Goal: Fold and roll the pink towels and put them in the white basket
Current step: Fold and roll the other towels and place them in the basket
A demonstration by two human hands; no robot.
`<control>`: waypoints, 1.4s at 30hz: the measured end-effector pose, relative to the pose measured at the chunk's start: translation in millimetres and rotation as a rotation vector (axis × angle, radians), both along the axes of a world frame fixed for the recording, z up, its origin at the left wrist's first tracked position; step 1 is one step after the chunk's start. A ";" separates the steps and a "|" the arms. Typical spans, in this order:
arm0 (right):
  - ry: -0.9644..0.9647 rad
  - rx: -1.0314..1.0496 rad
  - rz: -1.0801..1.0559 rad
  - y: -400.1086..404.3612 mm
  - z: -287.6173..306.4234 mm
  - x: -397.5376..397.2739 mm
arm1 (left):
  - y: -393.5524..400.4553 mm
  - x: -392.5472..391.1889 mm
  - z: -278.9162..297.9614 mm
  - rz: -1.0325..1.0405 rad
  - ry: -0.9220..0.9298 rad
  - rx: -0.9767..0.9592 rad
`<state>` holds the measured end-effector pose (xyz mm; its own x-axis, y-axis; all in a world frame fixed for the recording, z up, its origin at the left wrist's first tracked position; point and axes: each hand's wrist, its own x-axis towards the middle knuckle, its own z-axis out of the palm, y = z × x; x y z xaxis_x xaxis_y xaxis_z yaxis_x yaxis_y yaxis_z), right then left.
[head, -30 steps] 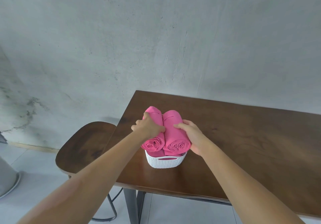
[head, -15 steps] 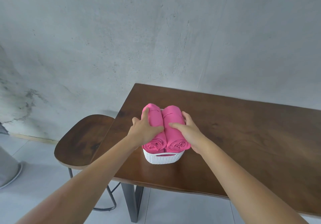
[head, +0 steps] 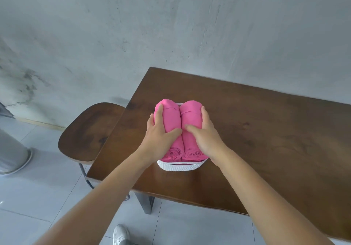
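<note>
Pink towels (head: pixel 178 123), soft rolled cylinders, fill the ribbed white basket (head: pixel 180 165), both hands' flat fingers (head: pixel 160 111) pressing them.

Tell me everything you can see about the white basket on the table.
The white basket is a small tub with a woven-look textured wall, seemingly plastic, and a slot handle under its near rim. It stands upright near the left end of the dark wooden table. Two rolled pink towels lie side by side on top, hiding most of it; only the near wall and a bit of far rim show. The left hand and right hand press the towels, not the basket.
</note>
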<state>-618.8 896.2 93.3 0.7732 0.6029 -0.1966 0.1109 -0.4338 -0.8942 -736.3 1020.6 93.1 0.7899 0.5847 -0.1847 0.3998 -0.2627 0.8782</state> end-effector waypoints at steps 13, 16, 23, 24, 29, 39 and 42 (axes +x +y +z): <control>-0.009 -0.018 -0.054 97.3 -5.0 52.1 | 110.4 65.7 -3.6 -0.069 -0.095 0.011; -0.007 -0.037 -0.072 132.1 -4.9 71.2 | 146.6 89.0 -3.1 -0.093 -0.073 0.032; -0.008 -0.067 -0.138 212.7 -3.9 118.6 | 226.6 147.5 3.7 -0.150 -0.051 0.015; -0.006 -0.070 -0.149 223.5 -3.1 126.4 | 237.8 157.5 4.8 -0.159 -0.048 0.004; -0.021 -0.073 -0.205 268.0 -0.8 164.6 | 284.6 201.4 10.3 -0.210 -0.031 -0.021; -0.049 -0.098 -0.241 302.4 0.7 204.8 | 318.6 246.0 7.1 -0.194 -0.054 0.009; -0.064 -0.133 -0.228 300.0 2.0 204.3 | 318.4 244.8 6.3 -0.192 -0.063 0.022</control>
